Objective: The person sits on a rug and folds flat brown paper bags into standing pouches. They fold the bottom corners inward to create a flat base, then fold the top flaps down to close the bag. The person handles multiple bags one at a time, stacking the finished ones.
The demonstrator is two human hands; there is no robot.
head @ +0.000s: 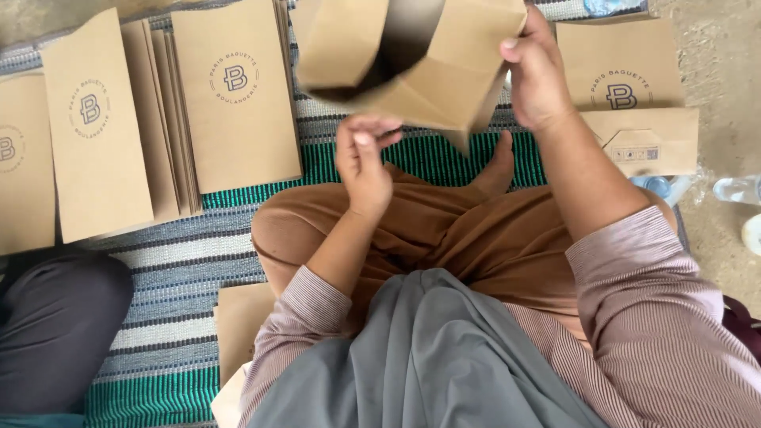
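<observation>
Head view, looking down at a cross-legged sitter on a striped woven mat [182, 269]. Brown paper bag [412, 59] held up over the lap, half-opened, dark mouth showing, blurred by motion. Right hand [539, 75] grasping the bag's right edge, thumb over the top. Left hand [363, 154] just below the bag, fingers curled loosely, touching nothing clearly; grip state hard to tell, looks released.

Risks, judged: single-hand hold on thin paper, so possible crumple or tear at the pinched edge if pulled hard. Bag only partly unfolded, so could collapse back flat without support from below. Possible drop onto the knees, since the left hand is off it.

Around: stack of flat bags [158, 119] fanned out at upper left on the mat, one more flat bag [238, 87] with a round printed mark on top. Another pile of folded bags [634, 103] at upper right, just beside the right wrist. Plastic bottles [737, 190] at far right, on bare floor. Loose brown sheets [238, 325] by the left elbow. Dark trouser leg of another person [55, 325] at lower left. Own knees and grey cloth [428, 357] fill the lap, limiting room below the bag.
</observation>
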